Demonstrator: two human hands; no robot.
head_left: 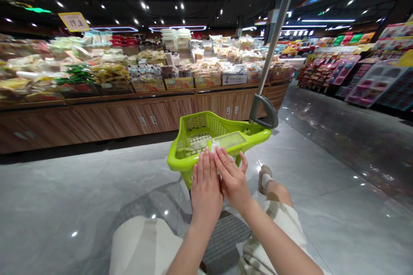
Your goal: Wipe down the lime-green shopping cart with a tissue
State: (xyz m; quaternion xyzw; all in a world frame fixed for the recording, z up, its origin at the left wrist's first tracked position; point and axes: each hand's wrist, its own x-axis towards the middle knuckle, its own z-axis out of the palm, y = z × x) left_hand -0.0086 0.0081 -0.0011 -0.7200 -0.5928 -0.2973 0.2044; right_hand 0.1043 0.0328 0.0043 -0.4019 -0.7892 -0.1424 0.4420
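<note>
A lime-green cart basket with meshed sides stands in front of me. Along its near rim is a clear panel in a green frame. My left hand lies palm down at this rim, fingers stretched out side by side. Close against it, my right hand is also flat, with its thumb raised apart. A small crumpled white piece, perhaps tissue, shows at the fingertips on the panel's left end. The palms' undersides are hidden.
A grey pole with a dark grey loop grip rises at the basket's right. Behind stands a wooden display counter heaped with packaged food. My bent legs flank a ribbed grey footboard. Shelves of goods line the right side.
</note>
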